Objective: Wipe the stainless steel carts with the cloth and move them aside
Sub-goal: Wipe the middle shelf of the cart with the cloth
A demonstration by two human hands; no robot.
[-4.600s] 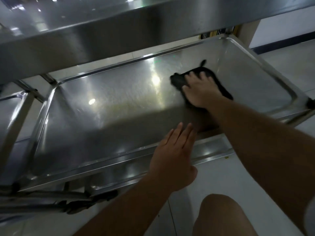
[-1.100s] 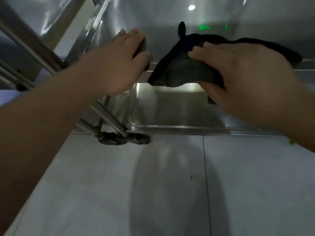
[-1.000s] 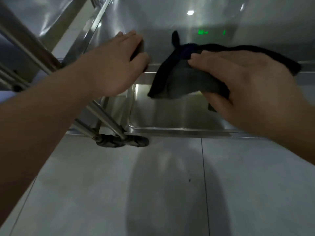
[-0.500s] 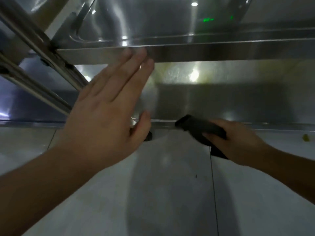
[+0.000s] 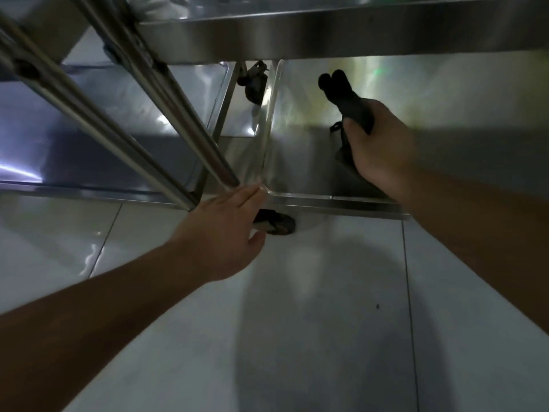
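Right hand (image 5: 383, 147) is gripping the cloth (image 5: 349, 99) over the bottom shelf (image 5: 300, 162); left hand (image 5: 225, 230), fingers extended, is bracing its corner. Pushing may roll the cart.

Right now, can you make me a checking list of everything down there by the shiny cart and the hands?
Surface: bottom shelf of the steel cart, shiny, lit patchily; the near part lies in shadow.
Job's things: dark cloth, bunched, held over the bottom shelf; a second cart's shelf stands close on the left.
Clutter: nothing seen on the shelves.
Grips: right hand grips the cloth; left hand lies at the near corner of the shelf, fingers fairly straight, holding nothing.
Cables: nothing seen.
Surroundings: pale tiled floor with a small dark speck; caster wheel under the corner; slanting steel posts on the left; upper shelf overhead.
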